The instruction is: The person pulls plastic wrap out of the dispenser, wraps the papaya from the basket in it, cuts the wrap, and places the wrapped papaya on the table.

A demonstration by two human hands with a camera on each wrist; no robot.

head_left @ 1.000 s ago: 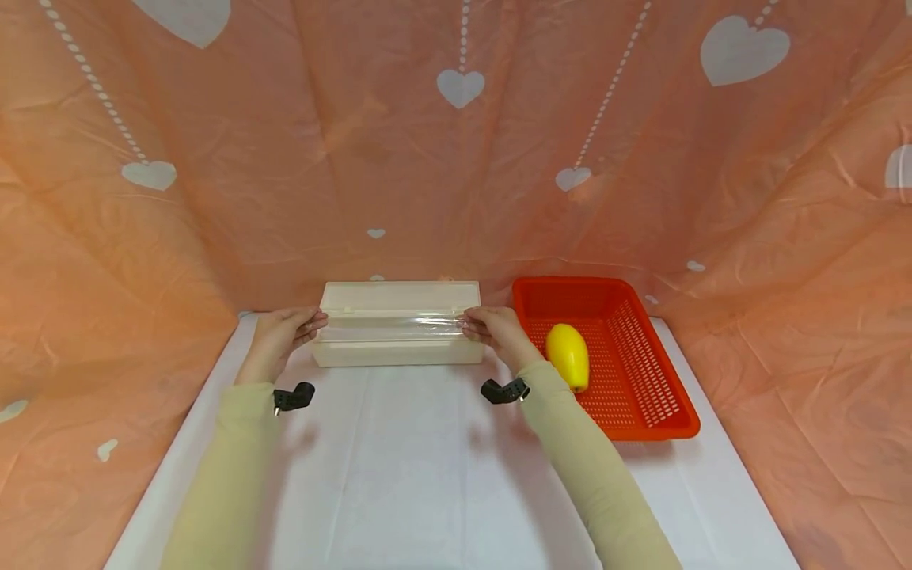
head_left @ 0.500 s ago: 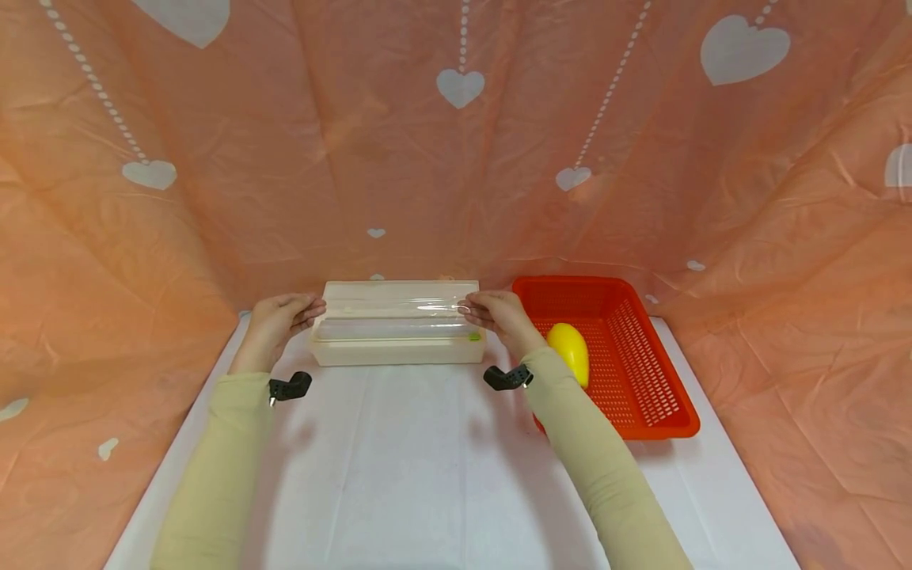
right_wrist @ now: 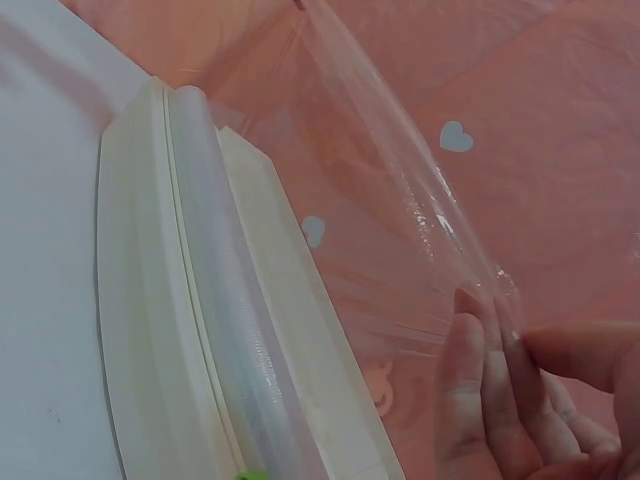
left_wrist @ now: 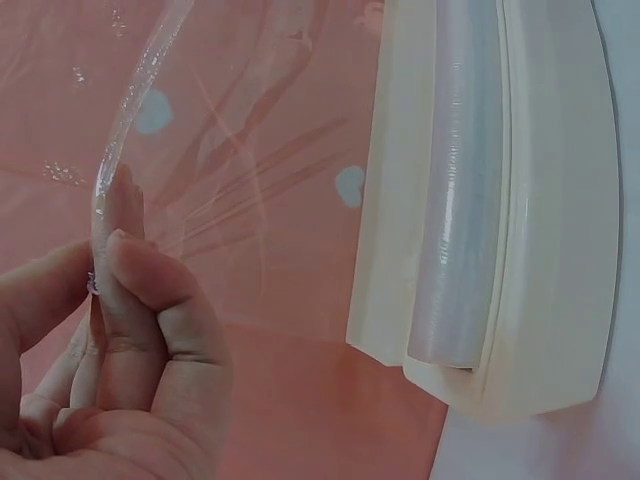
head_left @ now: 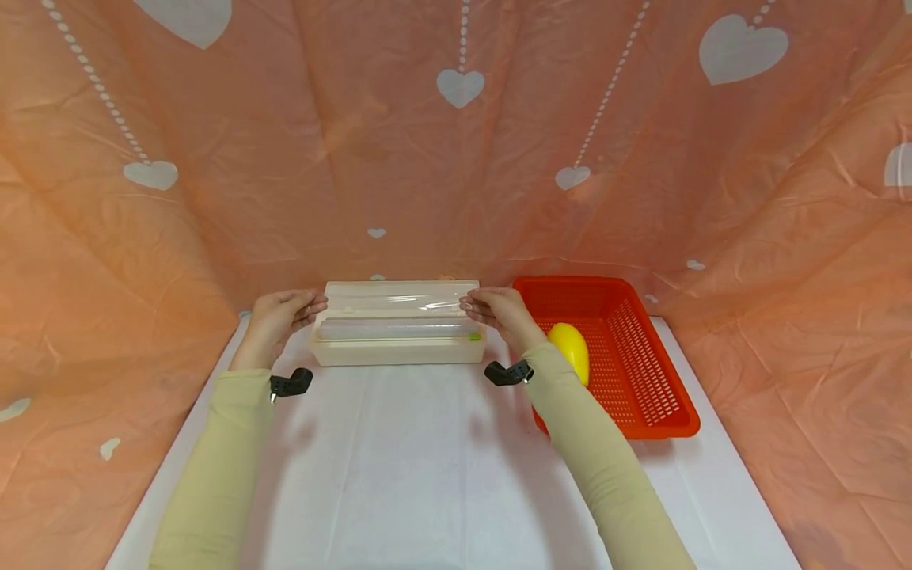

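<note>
A cream dispenser box (head_left: pixel 399 354) stands at the back of the table with its lid raised. Inside it lies a roll of cling film (head_left: pixel 399 328). My left hand (head_left: pixel 279 323) pinches one corner of the loose film (left_wrist: pixel 140 90) between thumb and fingers. At the other end, my right hand (head_left: pixel 502 317) pinches the film's opposite corner. Between both hands the clear film (right_wrist: pixel 420 200) is stretched above the box, its free edge bunched into a shiny fold. A small green piece (head_left: pixel 475 337) shows at the box's right front edge.
A red plastic basket (head_left: pixel 651 364) sits on the right, holding a yellow, mango-like fruit (head_left: pixel 570 348); my right forearm crosses its near left corner. The white tabletop (head_left: pixel 399 459) ends at an orange curtain (head_left: pixel 399 158) with hearts behind the box.
Both hands have risen from the roll and moved slightly back, drawing the cling film up and off it. The green piece has come into view. Over the last half second the hands barely moved.
</note>
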